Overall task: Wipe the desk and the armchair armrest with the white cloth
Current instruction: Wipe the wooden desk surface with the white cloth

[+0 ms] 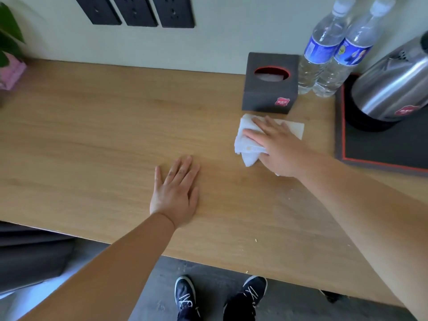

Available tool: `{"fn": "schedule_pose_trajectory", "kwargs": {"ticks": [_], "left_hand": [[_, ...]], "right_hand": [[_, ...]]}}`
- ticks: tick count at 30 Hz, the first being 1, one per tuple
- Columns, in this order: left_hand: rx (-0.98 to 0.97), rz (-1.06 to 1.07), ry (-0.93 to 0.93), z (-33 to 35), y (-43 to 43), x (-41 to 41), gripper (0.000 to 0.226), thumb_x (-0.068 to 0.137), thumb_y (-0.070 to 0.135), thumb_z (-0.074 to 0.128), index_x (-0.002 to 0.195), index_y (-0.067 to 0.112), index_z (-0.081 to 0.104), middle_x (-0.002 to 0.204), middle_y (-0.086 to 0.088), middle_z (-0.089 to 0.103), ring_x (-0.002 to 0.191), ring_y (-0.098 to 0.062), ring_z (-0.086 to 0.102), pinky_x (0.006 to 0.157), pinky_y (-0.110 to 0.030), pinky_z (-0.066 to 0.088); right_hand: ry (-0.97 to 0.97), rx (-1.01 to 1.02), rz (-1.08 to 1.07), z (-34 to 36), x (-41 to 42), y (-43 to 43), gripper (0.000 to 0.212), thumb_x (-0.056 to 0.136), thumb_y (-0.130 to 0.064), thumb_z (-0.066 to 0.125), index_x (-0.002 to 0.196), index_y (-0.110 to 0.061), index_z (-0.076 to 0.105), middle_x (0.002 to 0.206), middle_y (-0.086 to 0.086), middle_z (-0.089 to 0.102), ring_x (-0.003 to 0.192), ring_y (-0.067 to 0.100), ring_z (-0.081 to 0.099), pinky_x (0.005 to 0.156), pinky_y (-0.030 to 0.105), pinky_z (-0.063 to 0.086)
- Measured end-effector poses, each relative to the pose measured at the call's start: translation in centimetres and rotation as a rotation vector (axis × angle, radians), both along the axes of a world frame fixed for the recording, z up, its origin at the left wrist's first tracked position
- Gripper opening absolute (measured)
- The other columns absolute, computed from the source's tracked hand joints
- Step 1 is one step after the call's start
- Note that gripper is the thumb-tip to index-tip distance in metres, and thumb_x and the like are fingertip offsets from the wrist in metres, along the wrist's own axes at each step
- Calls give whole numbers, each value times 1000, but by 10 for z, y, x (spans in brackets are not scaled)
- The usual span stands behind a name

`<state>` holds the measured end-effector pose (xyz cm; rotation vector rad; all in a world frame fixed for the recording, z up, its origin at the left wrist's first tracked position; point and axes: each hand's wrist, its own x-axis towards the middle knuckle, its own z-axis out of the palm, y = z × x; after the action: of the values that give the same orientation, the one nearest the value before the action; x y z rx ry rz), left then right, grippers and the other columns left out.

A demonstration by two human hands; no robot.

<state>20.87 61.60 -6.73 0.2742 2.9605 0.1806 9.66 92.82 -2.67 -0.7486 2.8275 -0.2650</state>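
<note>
Left hand (176,193) lies flat and empty on the desk (92,135), right hand (278,149) presses straight-fingered on the white cloth (246,144) just before the tissue box (269,86); crumbs (256,240) near the front edge suggest desk wiping incomplete, armrest outstanding.

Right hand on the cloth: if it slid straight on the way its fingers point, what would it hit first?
Most likely the dark tissue box. The right hand presses the white cloth flat on the desk, fingers aimed at the box's near left corner just ahead. It might only graze that corner.
</note>
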Motion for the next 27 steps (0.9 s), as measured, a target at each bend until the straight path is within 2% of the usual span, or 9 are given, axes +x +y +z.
{"fn": "schedule_pose_trajectory", "kwargs": {"ticks": [3,9,13,16,18,20,23,25,27], "left_hand": [[4,1,1,-2,-1,0,63,103,46,24,164,32,21,174,9,8,160,-15,0,126,-62,3],[-4,6,-10,0,-1,0,65,101,47,23,165,33,19,174,10,7,160,-15,-1,125,-61,2],[19,-2,5,2,0,0,64,101,46,25,164,32,24,173,8,14,160,-18,7,125,-63,5],[2,5,18,-1,-1,1,65,101,47,23,164,32,24,173,9,13,160,-16,6,125,-62,5],[1,6,20,-2,0,-1,65,101,47,23,164,32,24,173,9,14,160,-16,5,125,-62,5],[-9,5,22,-4,0,-1,64,101,47,23,164,32,24,173,9,14,160,-15,4,126,-62,5],[-19,8,24,-7,-1,-2,64,101,48,22,164,33,22,173,10,12,160,-13,2,126,-61,5],[-18,8,28,-9,-2,-1,64,102,48,23,164,34,21,173,11,12,160,-13,1,126,-61,4],[-5,3,41,-11,-3,-1,63,102,47,25,163,35,21,173,11,12,160,-12,2,126,-61,5]], "right_hand": [[-27,54,-95,-31,13,-9,71,96,-27,50,162,-41,27,176,2,5,159,41,1,123,64,5],[-202,-206,196,-26,156,-29,62,90,-15,63,143,-46,58,171,-11,27,161,30,9,127,60,3],[-483,-485,164,2,228,-32,52,86,-7,56,124,-36,75,152,-16,56,152,-8,21,129,35,9],[-471,-587,-129,44,182,-18,57,80,-15,39,111,-47,74,109,-34,71,99,-18,62,87,4,42],[-335,-520,-249,66,131,3,58,79,-21,36,109,-58,69,85,-35,70,57,-6,65,54,11,44],[-179,-465,-325,71,82,27,55,75,-27,34,106,-61,65,77,-36,66,49,0,63,47,16,43],[-129,-262,-292,48,29,54,57,82,-21,39,119,-61,56,120,-25,67,95,20,68,78,34,56],[-181,119,-245,12,14,63,67,94,-24,44,152,-54,29,171,-2,22,145,40,30,115,60,31],[-174,240,-302,-19,18,61,81,97,-45,45,161,-51,-4,174,-1,-17,156,46,-7,123,67,4]]}}
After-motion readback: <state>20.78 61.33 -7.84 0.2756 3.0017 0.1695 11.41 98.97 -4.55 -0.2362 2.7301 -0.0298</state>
